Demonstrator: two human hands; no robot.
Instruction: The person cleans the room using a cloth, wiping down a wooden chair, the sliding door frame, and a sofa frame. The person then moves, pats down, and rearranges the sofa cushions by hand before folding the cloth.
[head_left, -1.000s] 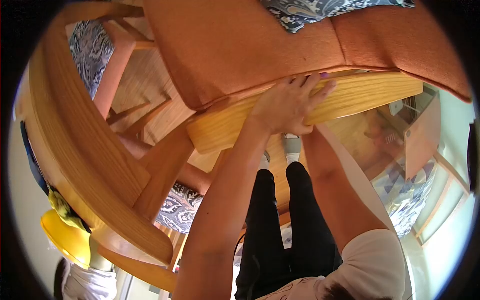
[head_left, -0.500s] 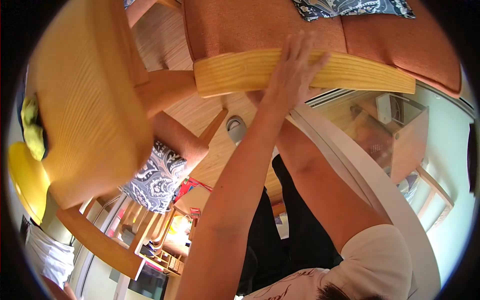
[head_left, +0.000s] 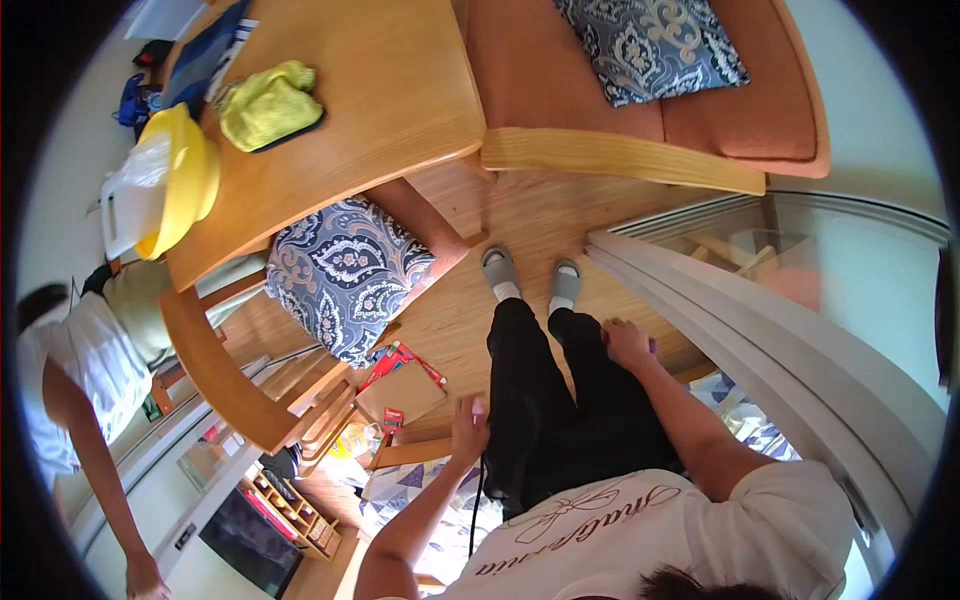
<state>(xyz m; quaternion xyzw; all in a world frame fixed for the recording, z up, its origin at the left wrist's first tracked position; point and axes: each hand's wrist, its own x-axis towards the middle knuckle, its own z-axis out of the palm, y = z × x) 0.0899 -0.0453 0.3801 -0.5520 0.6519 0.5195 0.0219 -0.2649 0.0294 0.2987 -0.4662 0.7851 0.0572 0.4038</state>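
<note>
Both arms hang down beside my black trousers [head_left: 540, 400]. My left hand [head_left: 469, 430] is by my left thigh, its fingers curled, with a small pink patch showing at it that I cannot identify. On the other side, my right hand [head_left: 627, 345] rests close to my right leg with fingers curled; a small purplish spot shows at its edge. Whether either hand holds anything is unclear. Ahead of my grey slippers [head_left: 498, 268] stands an orange-cushioned bench [head_left: 620, 150] with a wooden side rail. A patterned cushion [head_left: 652, 50] lies on it.
A wooden table [head_left: 370, 90] carries a yellow-green cloth [head_left: 270, 105] and a yellow basin [head_left: 185, 180]. A chair with a patterned cushion [head_left: 345, 275] stands at left. Another person [head_left: 95, 380] is at far left. Sliding door frames [head_left: 720, 290] run along the right.
My hands have left the bench's wooden rail and come back down beside my legs. The view has drawn back, so the table, basin and both slippers show more fully.
</note>
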